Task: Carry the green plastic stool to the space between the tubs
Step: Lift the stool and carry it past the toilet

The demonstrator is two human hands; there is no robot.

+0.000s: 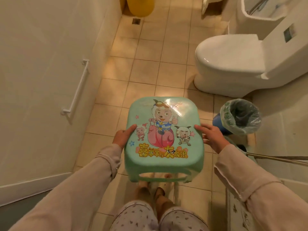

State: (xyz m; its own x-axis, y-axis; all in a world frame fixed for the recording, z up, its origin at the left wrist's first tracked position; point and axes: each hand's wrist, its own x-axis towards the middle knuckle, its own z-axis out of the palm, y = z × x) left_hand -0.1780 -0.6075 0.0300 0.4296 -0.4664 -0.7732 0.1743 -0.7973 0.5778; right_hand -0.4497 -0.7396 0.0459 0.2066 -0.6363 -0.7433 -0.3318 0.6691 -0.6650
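Green plastic stool [164, 139] is up off the floor, held level in front of the person over the beige tiled floor [146, 69]. Its seat is a rounded square in pale mint green, glossy enough to catch a bright glare near the far edge. A cartoon print fills the top: a sheep character giving a thumbs-up astride a pink snail, two smaller sheep on either side, little stars, and a line of yellow-and-red Chinese characters beneath. The near side wall shows an oval cut-out, with bare toes visible through it. Left hand [122, 136] clamps the left edge, thumb lying on the seat; right hand [210, 137] clamps the right edge, fingers spread over the rim, so each grip is closed on the stool. Pale pink sleeves [93, 177] run back to the body. Ahead right sits a white toilet [228, 64], and just right of the stool a blue bin [240, 116] lined with a clear bag.
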